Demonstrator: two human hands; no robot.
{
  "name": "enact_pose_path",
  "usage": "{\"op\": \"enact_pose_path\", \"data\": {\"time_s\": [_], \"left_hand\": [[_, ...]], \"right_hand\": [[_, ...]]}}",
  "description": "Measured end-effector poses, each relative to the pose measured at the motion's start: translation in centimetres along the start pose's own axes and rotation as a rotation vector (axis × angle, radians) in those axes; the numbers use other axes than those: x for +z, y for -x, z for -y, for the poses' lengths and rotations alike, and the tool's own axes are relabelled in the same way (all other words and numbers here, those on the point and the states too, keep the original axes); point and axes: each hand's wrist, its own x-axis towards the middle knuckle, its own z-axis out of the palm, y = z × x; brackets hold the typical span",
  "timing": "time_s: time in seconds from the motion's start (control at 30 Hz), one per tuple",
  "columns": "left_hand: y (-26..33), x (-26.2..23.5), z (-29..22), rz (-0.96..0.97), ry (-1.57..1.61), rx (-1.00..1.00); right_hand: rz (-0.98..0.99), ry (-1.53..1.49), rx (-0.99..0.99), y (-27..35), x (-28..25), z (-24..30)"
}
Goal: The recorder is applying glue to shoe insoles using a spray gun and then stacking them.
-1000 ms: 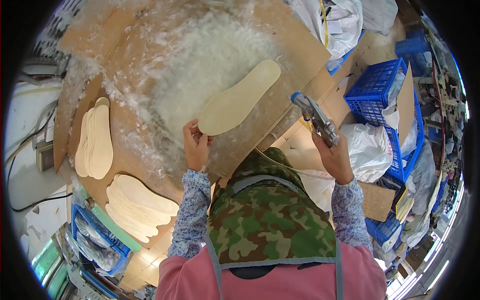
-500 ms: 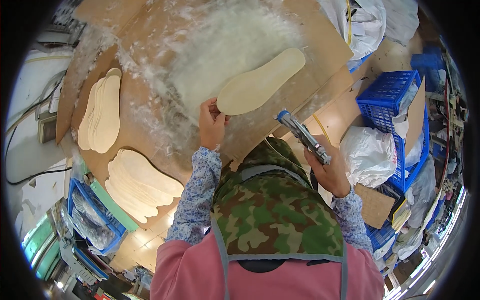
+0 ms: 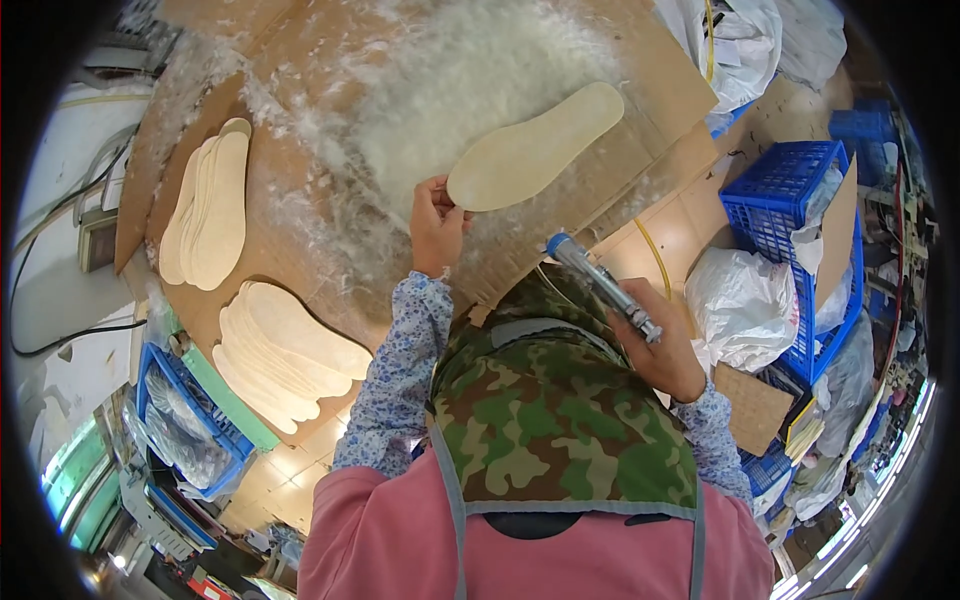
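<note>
Cardboard tabletop (image 3: 672, 80) bears white fluff (image 3: 430, 85) left of the insole (image 3: 535, 150) and beyond it. Left hand (image 3: 437, 228) pinches this insole at its near end; whether it is lifted, I cannot tell. Right hand (image 3: 660, 345) is wrapped around the spray gun (image 3: 592, 273), nearer to the person than the insole. Well left of the insole are the far pile (image 3: 207, 210) and near pile (image 3: 285, 345) of similar pieces; to its right, the blue crate (image 3: 765, 205).

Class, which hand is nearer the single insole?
Left: the left hand holds the insole by its left end; the right hand, gripping a tool, is apart, to its lower right.
</note>
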Motion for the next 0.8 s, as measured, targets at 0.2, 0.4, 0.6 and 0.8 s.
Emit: {"op": "enact_pose_path", "data": {"time_s": [0.2,0.4,0.6,0.8], "left_hand": [[-0.1,0.0,0.2,0.000,0.013,0.009],[-0.1,0.4,-0.5,-0.014,-0.039,-0.029],[1.7,0.3,-3.9,-0.084,0.199,0.057],[6.2,-8.7,-11.1,-0.022,0.112,0.276]], "right_hand": [[-0.108,0.029,0.102,-0.5,-2.4,0.3],[-0.198,-0.034,0.131,-0.7,-3.9,-0.8],[-0.355,-0.012,0.142,-1.6,-4.4,-1.4],[-0.430,-0.239,0.224,-0.9,-4.6,-1.8]]}}
